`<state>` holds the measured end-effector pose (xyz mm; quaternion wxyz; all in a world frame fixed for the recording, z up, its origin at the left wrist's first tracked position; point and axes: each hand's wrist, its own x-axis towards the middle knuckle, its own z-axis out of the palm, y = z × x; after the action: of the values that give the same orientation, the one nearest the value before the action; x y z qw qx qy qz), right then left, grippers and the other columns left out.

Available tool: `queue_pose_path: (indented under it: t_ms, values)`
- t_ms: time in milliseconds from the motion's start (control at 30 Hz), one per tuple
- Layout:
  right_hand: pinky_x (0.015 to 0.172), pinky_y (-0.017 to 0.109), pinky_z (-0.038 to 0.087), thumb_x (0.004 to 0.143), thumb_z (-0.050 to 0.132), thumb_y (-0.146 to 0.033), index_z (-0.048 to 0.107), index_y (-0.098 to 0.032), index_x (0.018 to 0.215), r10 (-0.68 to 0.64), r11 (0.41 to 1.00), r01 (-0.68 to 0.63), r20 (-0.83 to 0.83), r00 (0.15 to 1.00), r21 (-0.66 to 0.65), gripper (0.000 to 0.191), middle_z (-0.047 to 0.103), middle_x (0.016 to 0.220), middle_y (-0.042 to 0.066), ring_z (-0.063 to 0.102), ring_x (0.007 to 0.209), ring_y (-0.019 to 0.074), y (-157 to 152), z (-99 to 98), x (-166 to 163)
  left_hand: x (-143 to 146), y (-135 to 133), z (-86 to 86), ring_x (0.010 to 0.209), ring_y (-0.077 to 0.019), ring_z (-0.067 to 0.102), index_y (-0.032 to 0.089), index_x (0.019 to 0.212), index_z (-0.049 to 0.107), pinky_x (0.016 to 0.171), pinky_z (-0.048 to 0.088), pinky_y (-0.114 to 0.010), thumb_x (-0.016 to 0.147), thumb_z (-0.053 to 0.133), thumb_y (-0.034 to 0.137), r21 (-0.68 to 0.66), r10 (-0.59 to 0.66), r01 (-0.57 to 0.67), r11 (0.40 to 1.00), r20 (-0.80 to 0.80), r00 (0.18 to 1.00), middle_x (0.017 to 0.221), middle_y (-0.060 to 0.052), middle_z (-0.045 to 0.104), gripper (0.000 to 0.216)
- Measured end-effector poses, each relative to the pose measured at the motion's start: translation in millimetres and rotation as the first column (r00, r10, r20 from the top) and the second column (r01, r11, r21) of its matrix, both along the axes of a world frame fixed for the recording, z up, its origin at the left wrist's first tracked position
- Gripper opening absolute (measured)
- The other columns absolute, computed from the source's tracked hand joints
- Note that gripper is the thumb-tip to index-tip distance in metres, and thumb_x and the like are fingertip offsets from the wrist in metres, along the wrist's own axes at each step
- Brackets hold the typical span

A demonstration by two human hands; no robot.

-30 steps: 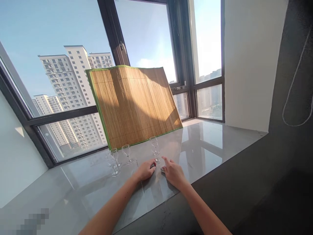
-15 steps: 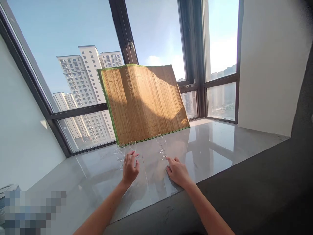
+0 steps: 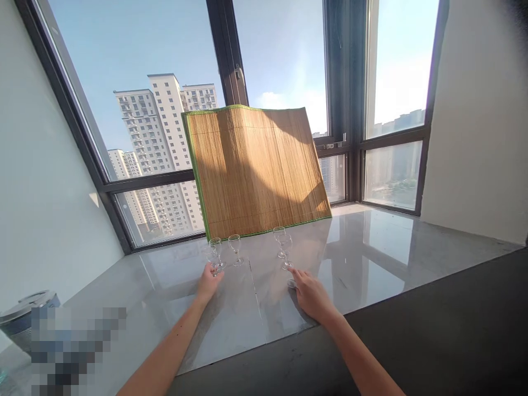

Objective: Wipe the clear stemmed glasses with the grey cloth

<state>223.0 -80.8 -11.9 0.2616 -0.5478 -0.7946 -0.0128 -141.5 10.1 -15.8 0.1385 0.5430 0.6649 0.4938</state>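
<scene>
Several small clear stemmed glasses stand on the grey marble sill [image 3: 371, 247]. My left hand [image 3: 207, 281] reaches to the leftmost glass [image 3: 215, 254], its fingers drawn together at the glass's foot. A second glass [image 3: 235, 247] stands just to its right. My right hand [image 3: 312, 295] lies flat on the sill with fingers stretched out. Its fingertips are just short of two more glasses [image 3: 284, 248], and a small pale thing I cannot make out shows at them.
A bamboo mat with green edging [image 3: 259, 170] leans upright against the window frame behind the glasses. A round metal-lidded container [image 3: 25, 311] sits at the far left. A dark floor lies below the sill's front edge, and a white wall [image 3: 478, 121] closes the right side.
My left hand moved left from beside my right hand, passed over the left glasses, and now closes at the foot of the leftmost one. My right hand stayed put. The camera turned left.
</scene>
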Motion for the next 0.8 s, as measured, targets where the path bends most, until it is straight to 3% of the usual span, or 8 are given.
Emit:
queue_pose_path:
  t_ms: [100, 167, 267, 400, 500, 567, 700, 800]
  values:
    - [0.072, 0.027, 0.036, 0.080, 0.036, -0.001, 0.041, -0.020, 0.135, 0.020, 1.000, -0.020, 0.006, 1.000, 0.021, 0.058, 0.061, 0.112, 0.007, 0.057, 0.094, 0.0199, -2.8, 2.4, -1.9, 3.7, 4.0, 3.2, 0.075, -0.0199, 0.066, 0.016, 0.100, 0.059, 0.068, 0.049, -0.029, 0.068, 0.066, 0.032, -0.037, -0.052, 0.054, 0.998, 0.045, 0.998, 0.079, -0.003, 0.069, 0.036]
    - [0.067, 0.026, 0.034, 0.080, 0.036, -0.001, 0.041, -0.022, 0.134, 0.006, 1.000, -0.006, 0.022, 1.000, 0.024, 0.058, 0.060, 0.111, 0.006, 0.059, 0.089, 0.0191, -3.6, 3.3, -3.3, 8.4, 3.0, 5.0, 0.071, -0.0191, 0.065, 0.016, 0.088, 0.062, 0.065, 0.048, -0.028, 0.072, 0.060, 0.035, -0.014, -0.052, 0.053, 0.999, 0.064, 0.997, 0.074, -0.003, 0.067, 0.025]
    - [0.062, 0.026, 0.032, 0.080, 0.036, -0.003, 0.039, -0.022, 0.135, -0.036, 0.999, 0.035, 0.042, 0.998, 0.012, 0.058, 0.060, 0.109, 0.006, 0.060, 0.081, 0.0182, -2.8, 3.6, -5.1, 24.7, -5.2, 10.6, 0.075, -0.0197, 0.064, 0.017, 0.083, 0.062, 0.066, 0.048, -0.028, 0.079, 0.053, 0.038, 0.109, -0.082, 0.078, 0.991, 0.036, 0.996, 0.078, -0.005, 0.067, 0.023]
    - [0.060, 0.027, 0.031, 0.082, 0.035, -0.003, 0.036, -0.022, 0.137, -0.070, 0.997, 0.071, 0.027, 0.997, -0.013, 0.059, 0.060, 0.111, 0.007, 0.061, 0.080, 0.0179, 1.0, 3.8, -7.2, 64.8, -18.2, 26.2, 0.083, -0.0189, 0.064, 0.019, 0.090, 0.063, 0.076, 0.049, -0.030, 0.086, 0.048, 0.034, 0.276, -0.269, 0.308, 0.911, -0.170, 0.948, 0.095, -0.007, 0.069, 0.022]
    - [0.062, 0.026, 0.032, 0.081, 0.036, -0.004, 0.037, -0.022, 0.136, -0.111, 0.993, 0.111, -0.003, 0.994, -0.041, 0.058, 0.060, 0.113, 0.007, 0.061, 0.081, 0.0180, 4.9, 4.0, -7.9, 95.8, -19.0, 31.6, 0.088, -0.0191, 0.063, 0.021, 0.093, 0.067, 0.081, 0.047, -0.030, 0.088, 0.051, 0.030, 0.220, -0.329, 0.459, 0.861, -0.448, 0.831, 0.091, -0.005, 0.069, 0.020]
    - [0.064, 0.026, 0.033, 0.080, 0.038, -0.004, 0.039, -0.022, 0.135, -0.126, 0.990, 0.124, -0.027, 0.992, -0.060, 0.058, 0.060, 0.115, 0.008, 0.062, 0.081, 0.0181, 7.8, 4.7, -7.9, 108.7, -15.9, 27.4, 0.087, -0.0189, 0.062, 0.022, 0.094, 0.069, 0.083, 0.045, -0.029, 0.089, 0.051, 0.029, 0.191, -0.328, 0.492, 0.849, -0.540, 0.775, 0.088, -0.005, 0.069, 0.020]
    - [0.069, 0.026, 0.037, 0.077, 0.041, -0.006, 0.035, -0.021, 0.137, -0.087, 0.995, 0.081, -0.127, 0.988, -0.052, 0.062, 0.059, 0.125, 0.009, 0.062, 0.089, 0.0198, 13.3, 8.2, -11.6, 109.7, -11.3, 12.2, 0.075, -0.0163, 0.059, 0.022, 0.106, 0.069, 0.077, 0.044, -0.027, 0.092, 0.049, 0.033, 0.137, -0.345, 0.490, 0.861, -0.552, 0.759, 0.081, -0.003, 0.068, 0.027]
    - [0.069, 0.027, 0.039, 0.079, 0.041, -0.009, 0.023, -0.021, 0.144, -0.042, 0.999, 0.045, -0.205, 0.978, 0.011, 0.068, 0.062, 0.120, 0.009, 0.062, 0.087, 0.0206, 16.4, 10.0, -23.1, 99.6, -13.8, 9.8, 0.070, -0.0156, 0.057, 0.021, 0.114, 0.066, 0.071, 0.043, -0.026, 0.091, 0.049, 0.035, 0.087, -0.339, 0.457, 0.885, -0.553, 0.761, 0.077, -0.002, 0.066, 0.032]
